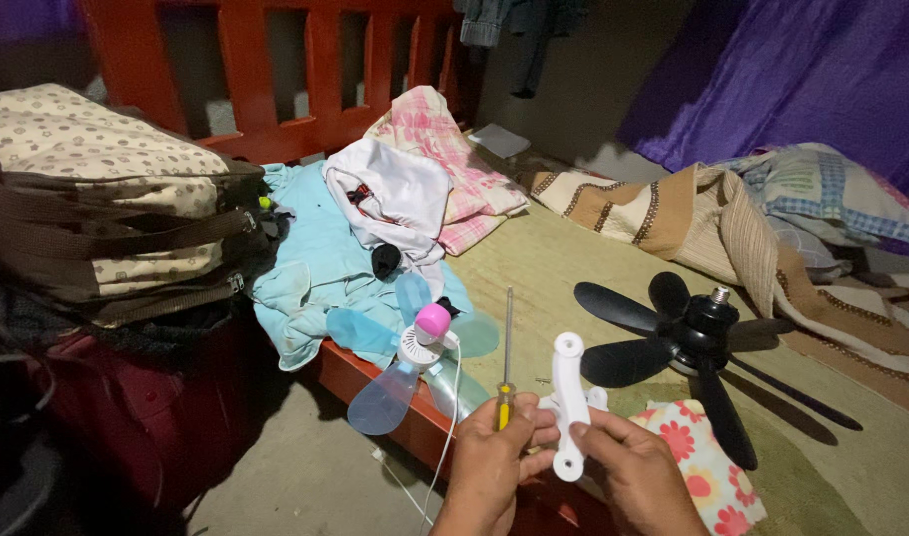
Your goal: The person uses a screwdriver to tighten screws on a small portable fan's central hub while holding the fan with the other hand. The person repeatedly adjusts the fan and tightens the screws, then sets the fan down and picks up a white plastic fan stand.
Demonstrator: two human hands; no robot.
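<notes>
over the bed edge, my left hand grips a yellow-handled screwdriver upright, out of the way; my right hand pinches a white plastic bracket, presenting it.

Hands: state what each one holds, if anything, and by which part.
Left hand holds a screwdriver by its yellow handle, shaft pointing up. Right hand holds a white bracket near its lower end.

1. Both hands, left and right, are cut off at the wrist by the bottom edge.
2. The screwdriver handle is mostly hidden in the left fist.
3. The floral cloth runs off the bottom edge.
</notes>
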